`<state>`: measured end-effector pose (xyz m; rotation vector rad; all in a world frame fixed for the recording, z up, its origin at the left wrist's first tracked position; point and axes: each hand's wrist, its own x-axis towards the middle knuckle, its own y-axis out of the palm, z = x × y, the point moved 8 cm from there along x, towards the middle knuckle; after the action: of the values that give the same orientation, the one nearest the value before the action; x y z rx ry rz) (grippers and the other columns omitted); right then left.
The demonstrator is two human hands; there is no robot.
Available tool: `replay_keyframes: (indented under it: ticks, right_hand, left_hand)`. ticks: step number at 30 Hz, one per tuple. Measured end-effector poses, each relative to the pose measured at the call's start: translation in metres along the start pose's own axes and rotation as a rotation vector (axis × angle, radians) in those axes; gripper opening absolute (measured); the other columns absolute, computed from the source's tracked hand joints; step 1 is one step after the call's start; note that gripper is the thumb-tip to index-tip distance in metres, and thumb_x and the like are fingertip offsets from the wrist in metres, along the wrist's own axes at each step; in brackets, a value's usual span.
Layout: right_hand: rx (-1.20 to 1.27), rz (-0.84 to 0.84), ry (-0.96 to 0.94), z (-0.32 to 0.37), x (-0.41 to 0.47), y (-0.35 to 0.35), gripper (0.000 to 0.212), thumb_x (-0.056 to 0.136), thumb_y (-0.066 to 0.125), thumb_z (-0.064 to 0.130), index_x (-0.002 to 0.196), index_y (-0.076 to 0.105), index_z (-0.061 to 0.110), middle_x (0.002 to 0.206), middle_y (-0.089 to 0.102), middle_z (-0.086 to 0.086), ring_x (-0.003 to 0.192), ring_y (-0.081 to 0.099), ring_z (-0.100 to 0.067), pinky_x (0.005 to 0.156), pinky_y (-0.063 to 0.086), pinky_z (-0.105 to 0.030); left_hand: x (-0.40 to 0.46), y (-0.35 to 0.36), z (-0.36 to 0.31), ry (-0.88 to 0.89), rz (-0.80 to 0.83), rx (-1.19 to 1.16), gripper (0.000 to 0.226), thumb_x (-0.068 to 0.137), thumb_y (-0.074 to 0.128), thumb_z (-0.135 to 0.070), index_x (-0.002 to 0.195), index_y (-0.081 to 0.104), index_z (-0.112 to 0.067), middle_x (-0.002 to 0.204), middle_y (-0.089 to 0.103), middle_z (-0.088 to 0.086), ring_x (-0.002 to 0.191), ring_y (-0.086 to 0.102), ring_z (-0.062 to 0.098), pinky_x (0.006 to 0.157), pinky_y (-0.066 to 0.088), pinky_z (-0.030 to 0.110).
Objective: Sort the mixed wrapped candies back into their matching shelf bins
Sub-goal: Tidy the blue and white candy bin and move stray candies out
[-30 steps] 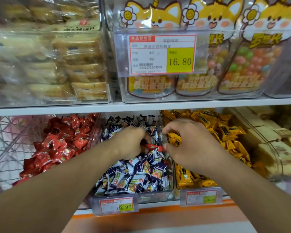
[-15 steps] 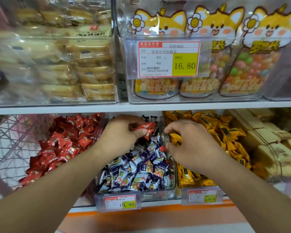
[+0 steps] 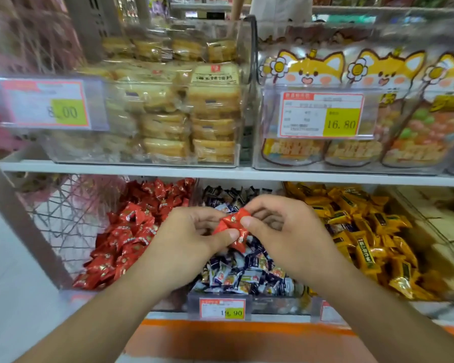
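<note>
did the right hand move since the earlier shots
Yes. The right hand has come away from the yellow candy bin, shifting left over the blue candy bin, where it now pinches the red candies together with the left hand.

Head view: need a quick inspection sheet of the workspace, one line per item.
Surface: lower shelf carrying clear bins.
Job's things: red candies held over the blue-and-white candy bin; red candy bin to its left, yellow candy bin to its right.
Clutter: nothing seen.
Grippers: left hand and right hand both pinch the red candies.
Cables: nothing seen.
Surroundings: upper shelf with packaged cakes, fox-print candy bags, price tags; pink wire basket at left.
</note>
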<state>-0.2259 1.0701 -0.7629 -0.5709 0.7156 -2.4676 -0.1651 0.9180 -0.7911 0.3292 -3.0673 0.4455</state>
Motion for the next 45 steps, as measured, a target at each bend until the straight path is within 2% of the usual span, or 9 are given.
replay_keyframes:
  ticks: [4, 8, 14, 19, 28, 35, 37, 40, 45]
  right_hand:
    - [0.024, -0.047, 0.085, 0.001, 0.005, 0.012, 0.014, 0.098, 0.069, 0.028, 0.084, 0.069, 0.029, 0.079, 0.069, 0.007, 0.077, 0.066, -0.012, 0.075, 0.058, -0.04]
    - [0.098, -0.037, 0.193, 0.009, 0.016, 0.038, 0.017, 0.099, 0.069, 0.027, 0.082, 0.068, 0.024, 0.073, 0.069, -0.007, 0.07, 0.066, -0.028, 0.068, 0.058, -0.05]
    - [0.238, 0.062, 0.2, 0.03, 0.051, 0.084, 0.013, 0.099, 0.064, 0.011, 0.088, 0.07, 0.012, 0.084, 0.071, 0.001, 0.063, 0.063, -0.012, 0.056, 0.05, -0.023]
    - [0.401, 0.087, 0.204, 0.016, 0.048, 0.098, 0.027, 0.099, 0.056, -0.007, 0.112, 0.071, 0.011, 0.099, 0.067, -0.003, 0.076, 0.056, -0.01, 0.067, 0.046, -0.02]
    - [-0.342, 0.08, 0.061, 0.012, 0.016, 0.035, 0.034, 0.1, 0.063, 0.02, 0.13, 0.059, 0.036, 0.12, 0.06, 0.021, 0.105, 0.056, 0.002, 0.099, 0.05, -0.022]
    - [-0.547, 0.02, 0.197, -0.029, 0.009, -0.039, 0.04, 0.099, 0.064, 0.023, 0.138, 0.058, 0.03, 0.104, 0.07, 0.006, 0.052, 0.055, -0.004, 0.045, 0.037, -0.01]
    - [-0.554, 0.054, 0.219, -0.039, 0.001, -0.044, 0.044, 0.099, 0.065, 0.028, 0.142, 0.053, 0.03, 0.096, 0.065, 0.011, 0.051, 0.061, -0.005, 0.044, 0.04, -0.013]
    - [-0.578, 0.109, 0.253, -0.052, -0.008, -0.051, 0.051, 0.099, 0.064, 0.041, 0.147, 0.048, 0.035, 0.139, 0.059, 0.007, 0.088, 0.073, -0.013, 0.072, 0.057, -0.021]
    - [-0.497, 0.146, 0.289, -0.066, -0.011, -0.052, 0.053, 0.099, 0.063, 0.045, 0.148, 0.046, 0.037, 0.13, 0.064, 0.003, 0.056, 0.066, -0.008, 0.047, 0.052, -0.024]
  left_hand:
    - [-0.014, -0.053, 0.016, -0.073, -0.232, 0.044, 0.007, 0.084, 0.084, -0.019, 0.083, 0.081, -0.025, 0.087, 0.077, -0.002, 0.076, 0.074, 0.011, 0.061, 0.056, 0.018]
    - [-0.016, -0.103, 0.026, -0.09, -0.353, 0.048, 0.006, 0.084, 0.084, -0.028, 0.08, 0.08, -0.03, 0.081, 0.077, -0.006, 0.076, 0.071, 0.013, 0.069, 0.056, 0.035]
    - [-0.014, -0.141, 0.024, -0.029, -0.471, 0.328, 0.007, 0.082, 0.084, -0.039, 0.081, 0.077, -0.038, 0.083, 0.075, -0.016, 0.086, 0.069, 0.001, 0.084, 0.056, 0.031]
    - [-0.011, -0.152, 0.019, 0.015, -0.525, 0.58, 0.014, 0.091, 0.074, -0.044, 0.099, 0.079, -0.034, 0.071, 0.068, -0.021, 0.072, 0.06, -0.004, 0.064, 0.042, 0.011]
    - [0.0, -0.135, 0.012, 0.088, -0.525, 0.714, 0.029, 0.102, 0.057, -0.041, 0.109, 0.074, -0.019, 0.102, 0.077, 0.005, 0.101, 0.068, 0.029, 0.075, 0.044, 0.032]
    - [0.005, -0.06, -0.01, 0.306, -0.243, 0.768, 0.025, 0.101, 0.059, -0.033, 0.122, 0.07, -0.03, 0.119, 0.069, -0.012, 0.112, 0.056, 0.005, 0.089, 0.026, -0.001]
    - [0.008, -0.036, -0.01, 0.328, -0.141, 0.763, 0.027, 0.101, 0.058, -0.034, 0.126, 0.067, -0.032, 0.124, 0.064, -0.019, 0.118, 0.054, 0.001, 0.102, 0.031, 0.007]
    - [0.013, 0.002, -0.009, 0.338, -0.015, 0.759, 0.03, 0.102, 0.057, -0.034, 0.132, 0.063, -0.034, 0.132, 0.058, -0.02, 0.121, 0.053, 0.002, 0.106, 0.042, 0.021]
    - [0.043, 0.076, -0.004, 0.289, 0.223, 0.821, 0.023, 0.101, 0.062, -0.035, 0.124, 0.063, -0.03, 0.124, 0.062, -0.009, 0.108, 0.06, 0.014, 0.096, 0.054, 0.036]
